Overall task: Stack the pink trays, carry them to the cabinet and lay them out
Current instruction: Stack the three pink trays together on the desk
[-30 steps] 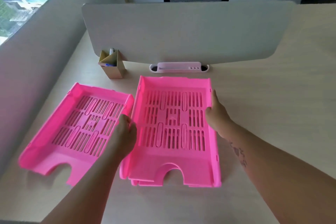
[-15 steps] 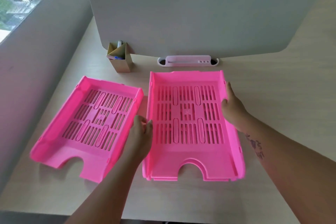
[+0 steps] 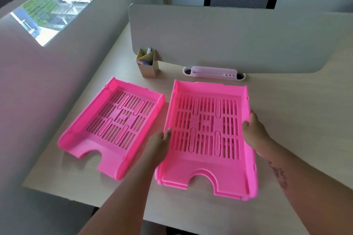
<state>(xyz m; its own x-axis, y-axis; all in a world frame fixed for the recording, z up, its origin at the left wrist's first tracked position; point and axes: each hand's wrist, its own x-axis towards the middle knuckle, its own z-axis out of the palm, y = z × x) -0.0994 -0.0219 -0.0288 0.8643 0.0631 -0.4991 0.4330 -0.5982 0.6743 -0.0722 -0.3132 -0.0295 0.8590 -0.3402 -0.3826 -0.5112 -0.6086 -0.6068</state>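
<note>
On the desk [image 3: 286, 120], the stacked pink trays [image 3: 208, 135] lie lengthwise, notched front toward the person. The left hand [image 3: 158, 145] and right hand [image 3: 254, 133] clasp their side walls. A single tray [image 3: 114, 124] lies alongside, angled.

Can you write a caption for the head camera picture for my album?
Both hands, left and right, hold the sides of the pink stack; another pink tray waits beside it.

Your left hand [image 3: 159, 144] fills the narrow gap between the single tray [image 3: 112, 126] and the tray stack [image 3: 208, 135]. Behind them, the pen box [image 3: 148, 65], cable slot [image 3: 214, 71] and divider panel [image 3: 238, 38] block passage. Bare desk [image 3: 298, 105] lies open to the right.
</note>
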